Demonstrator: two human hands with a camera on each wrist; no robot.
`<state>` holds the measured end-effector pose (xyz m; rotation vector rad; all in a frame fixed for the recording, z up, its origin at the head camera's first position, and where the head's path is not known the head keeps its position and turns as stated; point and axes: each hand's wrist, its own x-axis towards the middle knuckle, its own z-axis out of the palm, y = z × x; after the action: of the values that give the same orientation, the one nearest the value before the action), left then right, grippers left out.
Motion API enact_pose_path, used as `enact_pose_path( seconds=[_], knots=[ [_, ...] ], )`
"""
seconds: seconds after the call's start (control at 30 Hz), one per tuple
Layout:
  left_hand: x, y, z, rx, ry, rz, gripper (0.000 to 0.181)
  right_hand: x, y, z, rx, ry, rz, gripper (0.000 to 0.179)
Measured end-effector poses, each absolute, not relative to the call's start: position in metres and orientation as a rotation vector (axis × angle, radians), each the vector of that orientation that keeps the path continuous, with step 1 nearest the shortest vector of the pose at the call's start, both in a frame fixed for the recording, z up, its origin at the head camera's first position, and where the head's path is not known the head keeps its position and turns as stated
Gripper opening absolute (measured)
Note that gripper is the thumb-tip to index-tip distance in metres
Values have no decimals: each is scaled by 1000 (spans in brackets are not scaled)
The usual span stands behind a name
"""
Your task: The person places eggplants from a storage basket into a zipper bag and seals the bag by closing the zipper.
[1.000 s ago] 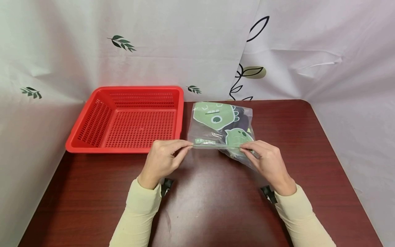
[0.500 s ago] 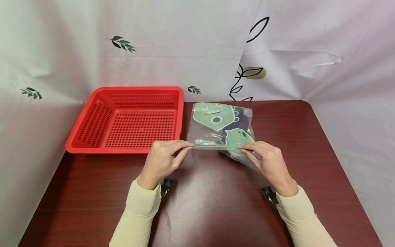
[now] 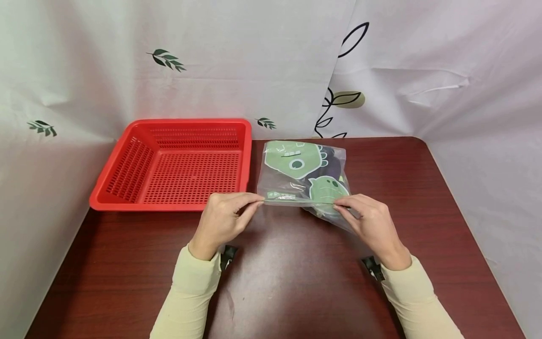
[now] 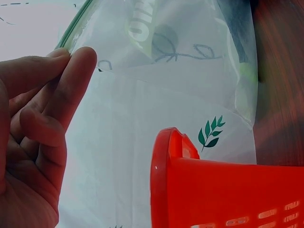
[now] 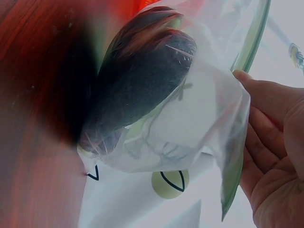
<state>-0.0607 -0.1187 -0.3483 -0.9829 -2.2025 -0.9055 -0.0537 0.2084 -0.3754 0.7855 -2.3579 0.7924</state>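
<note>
A clear zip bag point(image 3: 281, 176) with green cartoon prints stands at the middle of the table, its mouth edge facing me. My left hand point(image 3: 222, 217) pinches the left end of the green zip strip point(image 3: 298, 202) between thumb and fingertips. Farther right along the same strip, my right hand point(image 3: 372, 226) pinches it, and a corner of the bag hangs out beneath that hand. Inside the bag, a dark rounded bundle point(image 5: 142, 80) shows through the plastic in the right wrist view; what kind of thing it is, I cannot tell.
Left of the bag, a red plastic basket point(image 3: 95, 200) with perforated walls and floor stands on the dark red wooden table point(image 3: 271, 292). White curtains point(image 3: 211, 61) with leaf prints hang behind the table and at both sides.
My right hand has slid slightly to the right along the zip strip. The left hand, the bag and the basket stay about where they were.
</note>
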Motion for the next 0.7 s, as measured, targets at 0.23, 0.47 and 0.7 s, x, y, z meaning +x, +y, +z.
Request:
enact_pose_path(
  seconds=[0.23, 0.47, 0.7],
  knots=[
    [-61, -119, -349, -991, -2209, -903, 11, -54, 211, -377, 785, -2352, 790, 27],
    [-61, -120, -349, -995, -2208, -904, 8, -54, 213, -378, 781, -2342, 796, 27],
    [-61, -120, -349, -999, -2208, -904, 7, -53, 216, -379, 768, -2360, 782, 26]
  ],
)
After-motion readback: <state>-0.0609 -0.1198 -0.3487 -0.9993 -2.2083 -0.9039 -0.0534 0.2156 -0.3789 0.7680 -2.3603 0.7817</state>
